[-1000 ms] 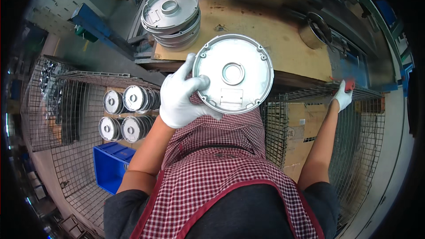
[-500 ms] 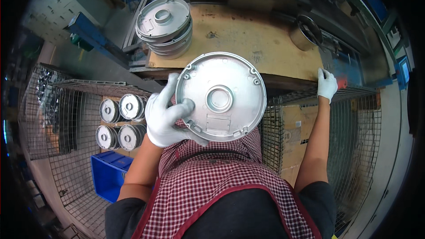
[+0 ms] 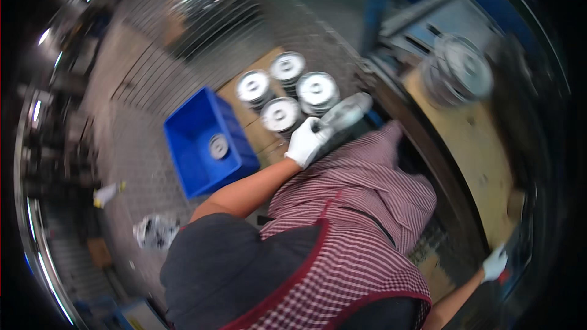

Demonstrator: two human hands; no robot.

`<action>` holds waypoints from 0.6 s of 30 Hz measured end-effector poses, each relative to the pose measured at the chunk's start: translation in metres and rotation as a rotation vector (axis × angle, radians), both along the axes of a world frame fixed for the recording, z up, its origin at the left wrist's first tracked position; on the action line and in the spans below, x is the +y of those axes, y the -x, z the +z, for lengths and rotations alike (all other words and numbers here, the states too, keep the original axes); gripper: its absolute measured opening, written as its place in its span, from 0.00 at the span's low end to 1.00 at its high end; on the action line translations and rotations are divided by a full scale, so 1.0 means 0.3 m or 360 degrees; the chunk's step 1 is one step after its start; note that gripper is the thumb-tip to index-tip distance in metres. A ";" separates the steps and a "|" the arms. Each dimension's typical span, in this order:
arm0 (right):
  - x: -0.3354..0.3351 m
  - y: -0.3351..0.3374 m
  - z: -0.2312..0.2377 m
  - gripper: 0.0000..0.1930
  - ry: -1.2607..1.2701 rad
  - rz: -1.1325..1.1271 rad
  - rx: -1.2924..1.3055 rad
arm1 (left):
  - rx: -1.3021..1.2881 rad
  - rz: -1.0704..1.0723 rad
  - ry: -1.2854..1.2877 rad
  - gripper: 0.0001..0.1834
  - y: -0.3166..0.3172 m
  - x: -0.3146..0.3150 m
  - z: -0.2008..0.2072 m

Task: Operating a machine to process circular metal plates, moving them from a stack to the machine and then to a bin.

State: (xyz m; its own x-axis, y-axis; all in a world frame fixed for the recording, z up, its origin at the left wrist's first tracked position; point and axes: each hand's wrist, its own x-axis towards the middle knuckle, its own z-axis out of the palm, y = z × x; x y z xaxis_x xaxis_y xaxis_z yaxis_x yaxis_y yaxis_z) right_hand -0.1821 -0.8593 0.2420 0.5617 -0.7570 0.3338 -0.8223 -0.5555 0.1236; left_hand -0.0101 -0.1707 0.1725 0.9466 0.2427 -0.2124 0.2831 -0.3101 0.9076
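My left hand (image 3: 306, 142), in a white glove, grips a round cast-metal cover (image 3: 347, 112) by its rim. The cover is tilted nearly edge-on and blurred by motion. Just beyond it stand several stacks of similar covers, the closest being a stack (image 3: 281, 115) beside my glove. Far to the right, my right hand (image 3: 495, 263), also gloved, is at the end of the wooden bench top (image 3: 480, 146). A small red thing (image 3: 504, 277) shows beside it. Blur keeps the right fingers from being made out.
An open blue bin (image 3: 183, 153) with one round metal part (image 3: 218, 146) inside stands left of the stacks. Another cover stack (image 3: 458, 72) sits on the bench. Wire mesh (image 3: 153, 67) surrounds the floor stacks, which rest on brown board (image 3: 247, 116). A clear plastic bag (image 3: 156, 232) lies lower left.
My view has swung left toward the bin and floor stacks. My left hand has carried the cover from in front of my apron toward those stacks and tipped it. My right hand remains by the bench end.
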 end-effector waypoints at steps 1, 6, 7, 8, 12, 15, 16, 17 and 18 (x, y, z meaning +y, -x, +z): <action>-0.019 -0.009 -0.009 0.32 -0.0003 -0.0028 0.0024 | 0.0250 0.0283 -0.0094 0.24 0.020 0.063 -0.021; -0.150 -0.040 -0.073 0.36 0.0098 -0.0109 0.0107 | 0.0623 0.1607 0.0065 0.41 0.212 0.614 -0.443; -0.139 -0.023 -0.056 0.36 0.0121 -0.0124 0.0105 | 0.0494 0.1861 0.0082 0.39 0.222 0.638 -0.412; -0.121 -0.032 -0.048 0.36 0.0080 -0.0130 0.0110 | 0.0043 0.1939 0.0499 0.39 0.222 0.746 -0.413; -0.105 -0.079 -0.053 0.35 0.0002 -0.0076 0.0130 | -0.0155 0.2462 0.0378 0.28 0.312 0.953 -0.583; -0.092 -0.057 -0.037 0.35 0.0016 -0.0153 0.0135 | 0.0065 0.2018 0.0105 0.23 0.158 0.793 -0.603; -0.113 -0.089 -0.052 0.35 -0.0002 -0.0080 0.0114 | -0.0177 0.1867 0.0039 0.21 0.132 0.747 -0.637; -0.129 -0.065 -0.043 0.35 0.0011 -0.0061 0.0098 | -0.0060 0.1485 -0.0099 0.20 0.074 0.633 -0.600; -0.098 -0.022 -0.018 0.35 -0.0018 -0.0167 0.0123 | -0.0057 0.1191 -0.0101 0.21 0.011 0.469 -0.469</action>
